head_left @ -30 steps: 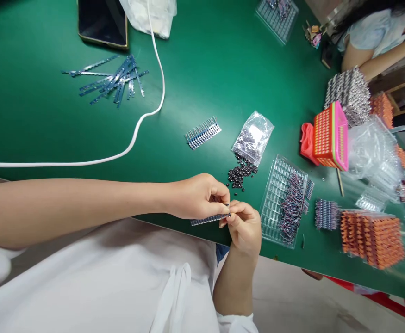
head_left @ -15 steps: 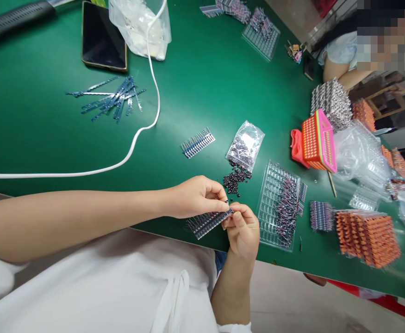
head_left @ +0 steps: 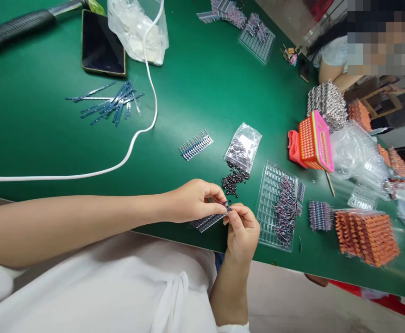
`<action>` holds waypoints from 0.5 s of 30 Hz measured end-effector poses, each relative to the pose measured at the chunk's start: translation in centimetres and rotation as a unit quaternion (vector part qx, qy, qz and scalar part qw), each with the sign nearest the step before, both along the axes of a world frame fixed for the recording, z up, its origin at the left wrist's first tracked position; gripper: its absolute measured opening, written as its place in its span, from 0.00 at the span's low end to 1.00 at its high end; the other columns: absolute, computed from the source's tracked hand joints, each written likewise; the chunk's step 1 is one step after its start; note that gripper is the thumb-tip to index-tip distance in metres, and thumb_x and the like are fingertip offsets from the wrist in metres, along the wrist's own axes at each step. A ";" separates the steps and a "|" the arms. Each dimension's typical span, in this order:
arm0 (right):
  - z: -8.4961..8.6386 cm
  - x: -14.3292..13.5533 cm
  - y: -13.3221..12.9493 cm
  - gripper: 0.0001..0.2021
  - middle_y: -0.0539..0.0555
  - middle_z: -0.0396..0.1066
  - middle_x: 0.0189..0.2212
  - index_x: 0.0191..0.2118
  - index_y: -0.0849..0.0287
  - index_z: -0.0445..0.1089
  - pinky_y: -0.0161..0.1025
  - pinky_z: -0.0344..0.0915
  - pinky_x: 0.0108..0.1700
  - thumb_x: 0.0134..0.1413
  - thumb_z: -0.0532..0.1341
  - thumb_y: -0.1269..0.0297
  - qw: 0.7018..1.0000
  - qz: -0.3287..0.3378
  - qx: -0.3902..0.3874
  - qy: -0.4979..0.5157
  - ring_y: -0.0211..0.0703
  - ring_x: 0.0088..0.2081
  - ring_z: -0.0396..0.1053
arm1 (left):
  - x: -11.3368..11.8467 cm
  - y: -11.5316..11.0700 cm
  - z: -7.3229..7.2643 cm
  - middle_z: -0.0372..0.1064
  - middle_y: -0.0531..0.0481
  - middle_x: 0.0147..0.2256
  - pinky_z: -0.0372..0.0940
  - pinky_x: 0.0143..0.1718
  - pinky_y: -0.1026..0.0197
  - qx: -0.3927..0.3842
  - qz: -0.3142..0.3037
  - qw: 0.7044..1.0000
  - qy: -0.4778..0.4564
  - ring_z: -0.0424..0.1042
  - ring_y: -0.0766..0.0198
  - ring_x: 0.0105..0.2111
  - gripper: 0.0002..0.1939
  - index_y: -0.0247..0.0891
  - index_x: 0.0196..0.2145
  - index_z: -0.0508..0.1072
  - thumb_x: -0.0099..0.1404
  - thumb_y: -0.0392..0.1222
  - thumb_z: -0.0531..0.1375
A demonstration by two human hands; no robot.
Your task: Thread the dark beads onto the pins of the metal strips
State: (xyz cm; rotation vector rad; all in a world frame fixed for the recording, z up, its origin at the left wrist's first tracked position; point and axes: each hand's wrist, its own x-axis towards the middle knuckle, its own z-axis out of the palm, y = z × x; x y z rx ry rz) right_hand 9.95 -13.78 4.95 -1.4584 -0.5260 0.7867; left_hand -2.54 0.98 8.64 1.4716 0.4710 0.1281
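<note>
A dark strip with a row of small parts and thin wire pins is held near the table's front edge. My right hand pinches its right end between thumb and fingers. My left hand reaches across from the left, thumb and finger pinched together by the same end; what lies between those fingertips is too small to make out. Just beyond my hands lies a pile of small black beads, spilling from a clear plastic bag. A similar blue-and-silver pinned strip lies farther back.
To the right stand a clear tray with pinned pieces, a bundle of pinned strips, orange stacks and a pink-orange basket. Leftward are loose blue strips, a white cable, a phone and a hammer. Another person sits across.
The held strip has tilted slightly and more of it is behind my left hand. Both hands stay together at its end. The whole view has shifted a little.
</note>
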 end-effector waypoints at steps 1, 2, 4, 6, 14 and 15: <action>0.0 -0.1 0.0 0.07 0.47 0.68 0.27 0.31 0.58 0.73 0.32 0.62 0.27 0.50 0.69 0.61 1.000 -0.009 -0.004 -0.009 0.32 0.24 0.64 | 0.0 0.0 -0.2 0.77 0.50 0.31 0.65 0.31 0.66 -0.008 0.004 1.000 -0.002 0.72 0.66 0.30 0.09 0.34 0.35 0.76 0.59 0.42 0.63; 0.1 -0.2 0.0 0.07 0.47 0.68 0.27 0.31 0.58 0.73 0.32 0.62 0.27 0.51 0.68 0.61 1.000 -0.016 -0.007 -0.015 0.32 0.24 0.64 | 0.1 -0.1 -0.4 0.78 0.49 0.33 0.67 0.35 0.65 -0.019 0.008 1.000 -0.004 0.74 0.64 0.33 0.10 0.34 0.37 0.76 0.58 0.42 0.64; 0.1 -0.3 0.0 0.06 0.47 0.68 0.27 0.32 0.58 0.73 0.32 0.61 0.28 0.51 0.68 0.62 0.999 -0.024 -0.012 -0.024 0.32 0.25 0.64 | 0.2 -0.1 -0.8 0.79 0.47 0.36 0.68 0.39 0.63 -0.029 0.017 0.999 0.002 0.76 0.61 0.37 0.12 0.34 0.39 0.76 0.58 0.42 0.64; 0.1 -0.4 0.0 0.06 0.47 0.68 0.26 0.32 0.58 0.73 0.32 0.60 0.27 0.51 0.68 0.62 0.999 -0.026 -0.014 -0.024 0.32 0.25 0.63 | 0.2 0.0 -0.9 0.78 0.47 0.33 0.67 0.36 0.63 -0.018 0.014 1.000 0.017 0.75 0.62 0.34 0.12 0.33 0.37 0.76 0.59 0.44 0.63; 0.5 -0.3 0.5 0.09 0.45 0.68 0.24 0.28 0.58 0.71 0.31 0.57 0.21 0.44 0.70 0.60 0.995 0.026 0.004 0.100 0.29 0.19 0.61 | -0.2 0.4 0.3 0.74 0.53 0.27 0.61 0.31 0.68 0.086 -0.045 0.995 0.017 0.68 0.66 0.29 0.12 0.36 0.31 0.77 0.65 0.46 0.59; 0.6 -0.2 0.6 0.09 0.45 0.68 0.23 0.27 0.59 0.71 0.31 0.56 0.21 0.43 0.70 0.60 0.993 0.034 0.005 0.114 0.29 0.19 0.60 | -0.3 0.5 0.2 0.74 0.53 0.28 0.61 0.32 0.68 0.089 -0.055 0.994 0.013 0.68 0.66 0.29 0.13 0.37 0.32 0.77 0.66 0.47 0.58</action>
